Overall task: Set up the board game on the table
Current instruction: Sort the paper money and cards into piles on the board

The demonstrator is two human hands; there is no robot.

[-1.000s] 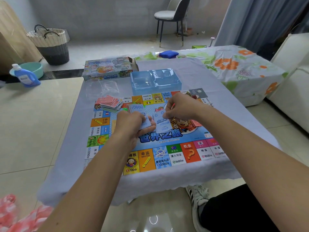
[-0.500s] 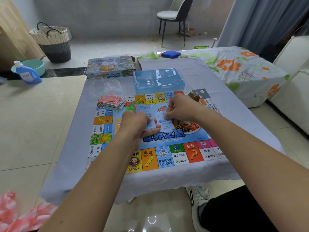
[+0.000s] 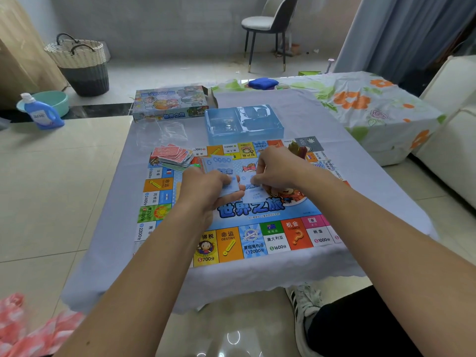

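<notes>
Low table (image 3: 296, 109) w/ a blue cloth holds the game board (image 3: 231, 243). Left hand (image 3: 206, 191) grips a stack of blue cards (image 3: 226, 185); right hand (image 3: 273, 171) pinches one card (image 3: 253, 194), now slid lower, just under its fingertips. Dealing goes on; red cards (image 3: 171, 155) wait past the left fingers.

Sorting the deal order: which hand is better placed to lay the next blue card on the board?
Right hand: it already pinches one blue card over the board; left hand grips the stack.
</notes>
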